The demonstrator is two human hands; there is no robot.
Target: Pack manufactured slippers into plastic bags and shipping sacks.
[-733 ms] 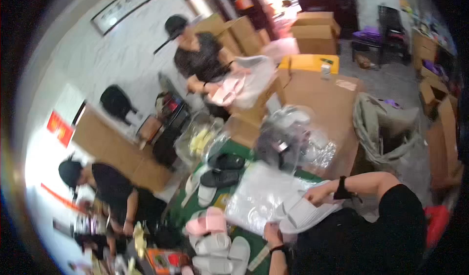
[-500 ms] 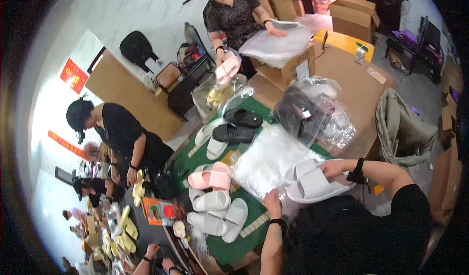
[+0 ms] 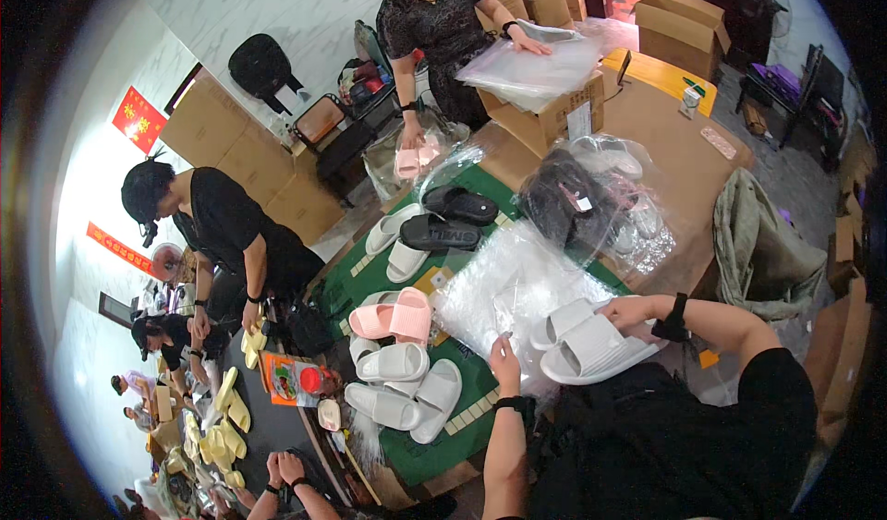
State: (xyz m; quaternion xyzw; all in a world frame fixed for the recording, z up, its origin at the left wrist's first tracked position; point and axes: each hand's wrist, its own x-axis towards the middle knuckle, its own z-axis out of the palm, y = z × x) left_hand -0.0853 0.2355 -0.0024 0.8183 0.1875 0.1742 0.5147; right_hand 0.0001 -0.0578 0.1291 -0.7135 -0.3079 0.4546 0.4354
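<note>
A pair of light grey slippers [image 3: 589, 349], lying one against the other near the table's front edge, is gripped by my right hand [image 3: 632, 311]. That hand's fingers are closed at the slippers' far edge and partly hidden. My left hand [image 3: 505, 368] is at the near corner of a stack of clear plastic bags [image 3: 494, 284], its fingertips pinched on a bag's edge. The stack reaches under the held slippers. To the left on the green mat [image 3: 416, 460] sit pink slippers [image 3: 393, 317] and several light grey slippers [image 3: 386, 405].
Black slippers [image 3: 439, 234] and more grey ones lie farther back. Bagged shoes [image 3: 577, 201] rest beyond the plastic stack. A co-worker across the table holds pink slippers [image 3: 418, 157] beside an open carton [image 3: 545, 125]. An orange pouch [image 3: 282, 379] and a red-lidded jar [image 3: 314, 381] stand at left.
My left hand has risen slightly and moved left, its fingers now pinching the bag's edge. The held slippers have shifted slightly left. The co-worker across has lowered the pink slippers.
</note>
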